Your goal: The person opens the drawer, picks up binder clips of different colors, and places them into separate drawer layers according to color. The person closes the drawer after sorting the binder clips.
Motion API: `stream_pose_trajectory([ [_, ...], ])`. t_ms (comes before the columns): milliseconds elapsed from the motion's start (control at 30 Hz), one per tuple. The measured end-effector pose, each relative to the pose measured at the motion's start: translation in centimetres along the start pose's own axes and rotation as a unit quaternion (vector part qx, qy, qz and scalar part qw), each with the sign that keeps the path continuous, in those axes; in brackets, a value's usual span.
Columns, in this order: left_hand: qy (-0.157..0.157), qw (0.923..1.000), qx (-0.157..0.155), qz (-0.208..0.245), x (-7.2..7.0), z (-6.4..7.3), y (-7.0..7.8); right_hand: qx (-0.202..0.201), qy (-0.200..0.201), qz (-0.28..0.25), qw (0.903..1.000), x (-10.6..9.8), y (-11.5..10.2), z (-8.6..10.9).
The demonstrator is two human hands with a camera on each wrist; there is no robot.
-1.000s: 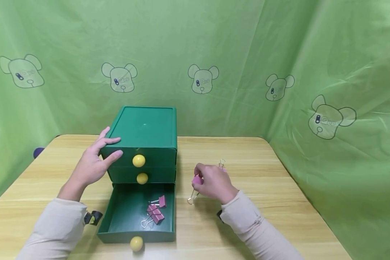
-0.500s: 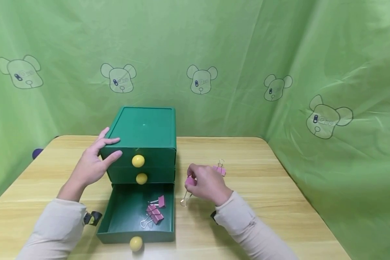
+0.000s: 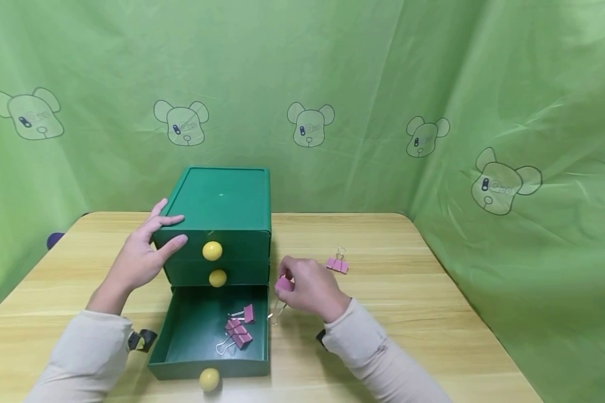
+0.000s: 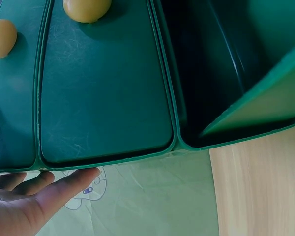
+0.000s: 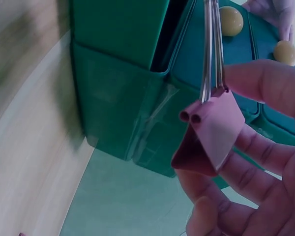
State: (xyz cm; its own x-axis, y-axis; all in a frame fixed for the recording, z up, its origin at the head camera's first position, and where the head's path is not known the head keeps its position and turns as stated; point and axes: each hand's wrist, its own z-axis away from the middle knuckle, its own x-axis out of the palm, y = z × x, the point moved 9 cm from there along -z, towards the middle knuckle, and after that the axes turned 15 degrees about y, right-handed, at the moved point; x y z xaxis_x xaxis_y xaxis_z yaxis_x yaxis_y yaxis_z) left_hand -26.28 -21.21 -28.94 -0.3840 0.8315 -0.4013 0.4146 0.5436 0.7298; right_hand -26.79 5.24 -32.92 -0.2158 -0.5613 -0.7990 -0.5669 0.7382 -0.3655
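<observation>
My right hand (image 3: 310, 285) pinches a pink binder clip (image 5: 221, 128) by its body, just right of the pulled-out bottom drawer (image 3: 181, 336); the clip's wire handles point down toward the table in the head view. My left hand (image 3: 138, 260) rests with spread, straight fingers against the upper left front corner of the green drawer unit (image 3: 222, 198). Inside the bottom drawer lie a few pink binder clips (image 3: 239, 334) near its right side. Another pink binder clip (image 3: 337, 265) stands on the table beyond my right hand.
Both upper drawers are closed, with yellow round knobs (image 3: 212, 251) on their fronts. The bottom drawer's own knob (image 3: 209, 379) juts toward me. Behind the wooden table (image 3: 408, 324) hangs a green curtain (image 3: 363, 73) printed with bear heads.
My right hand has moved left with its binder clip, closer to the open drawer. The clip left on the table has come fully into sight. My left hand stays in place.
</observation>
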Motion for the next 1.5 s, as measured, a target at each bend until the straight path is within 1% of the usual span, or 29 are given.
stream_pose_trajectory([
  [267,0.0,1.0,-0.003,-0.002,-0.1,0.0,0.0,0.023,-0.021,-0.004,0.9995,0.6,-1.1,-0.2],
  [433,0.001,1.0,0.0,-0.002,-0.1,-0.1,0.0,0.005,-0.02,-0.01,0.9997,1.0,-2.1,-0.3],
  [533,0.001,1.0,0.001,-0.001,-0.1,0.0,-0.1,-0.005,-0.018,-0.022,0.9996,1.3,-2.4,-0.3],
  [767,0.0,1.0,-0.001,0.002,-0.1,0.0,-0.1,-0.039,0.006,-0.052,0.9979,1.4,-3.1,-0.4],
  [867,0.001,1.0,-0.001,0.004,-0.1,0.0,0.0,-0.035,0.006,-0.062,0.9975,1.4,-3.3,-0.3],
  [1100,0.001,1.0,-0.001,0.002,-0.1,0.0,0.0,-0.016,-0.015,-0.08,0.9966,1.6,-3.4,-0.2],
  [1333,0.0,1.0,-0.005,-0.004,0.0,0.1,-0.1,-0.03,-0.015,-0.076,0.9966,1.8,-3.5,-0.1],
  [1500,0.002,1.0,-0.004,-0.005,0.0,0.1,0.0,-0.031,-0.016,-0.076,0.9965,2.0,-3.5,0.0],
])
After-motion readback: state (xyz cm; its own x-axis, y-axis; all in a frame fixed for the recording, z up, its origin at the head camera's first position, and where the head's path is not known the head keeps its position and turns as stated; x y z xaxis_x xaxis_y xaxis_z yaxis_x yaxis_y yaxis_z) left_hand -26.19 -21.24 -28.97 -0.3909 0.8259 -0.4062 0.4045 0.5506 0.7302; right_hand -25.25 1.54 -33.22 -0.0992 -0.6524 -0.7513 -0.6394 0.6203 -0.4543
